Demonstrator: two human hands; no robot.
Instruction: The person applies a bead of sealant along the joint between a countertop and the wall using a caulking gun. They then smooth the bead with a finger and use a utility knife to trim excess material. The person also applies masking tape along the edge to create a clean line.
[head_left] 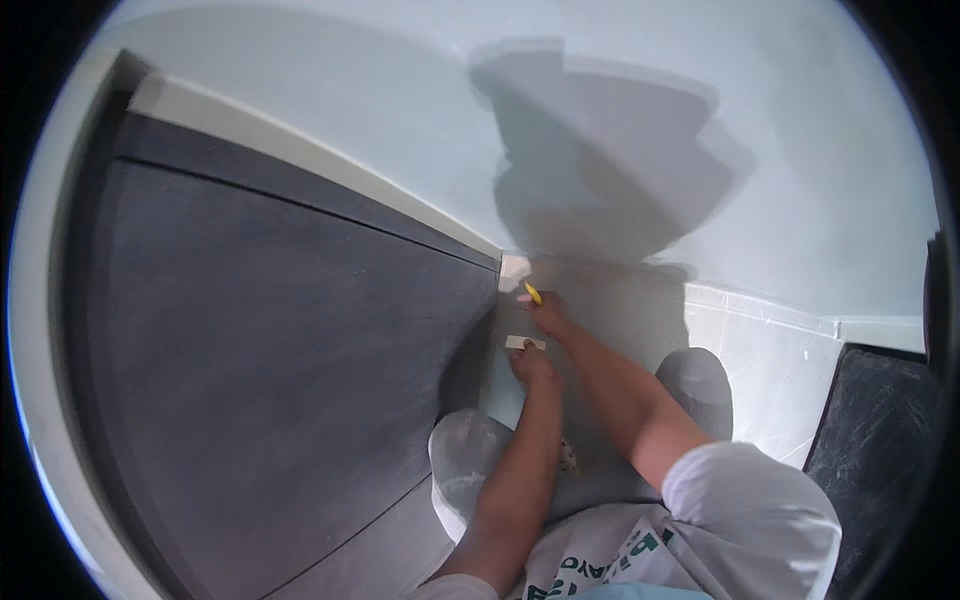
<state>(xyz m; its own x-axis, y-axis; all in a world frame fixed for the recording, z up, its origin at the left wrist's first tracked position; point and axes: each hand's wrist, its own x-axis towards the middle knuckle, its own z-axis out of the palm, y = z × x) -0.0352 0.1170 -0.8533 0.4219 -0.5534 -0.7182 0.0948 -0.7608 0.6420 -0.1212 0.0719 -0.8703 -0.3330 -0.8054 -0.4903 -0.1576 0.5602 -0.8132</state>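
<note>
My right hand (547,313) grips a small yellow tool (532,292) and holds its tip low against the pale wall, just right of the dark door's frame edge. Below it, my left hand (531,363) pinches a small beige strip (525,343), apparently tape, against the same spot. Both forearms reach forward from my crouched body, with my grey-trousered knees (700,380) on either side.
A large dark grey door panel (270,330) fills the left. Pale blue-white wall (400,110) carries my shadow (610,170). Light floor tiles (780,370) lie at the right, beside a dark mat or panel (880,420).
</note>
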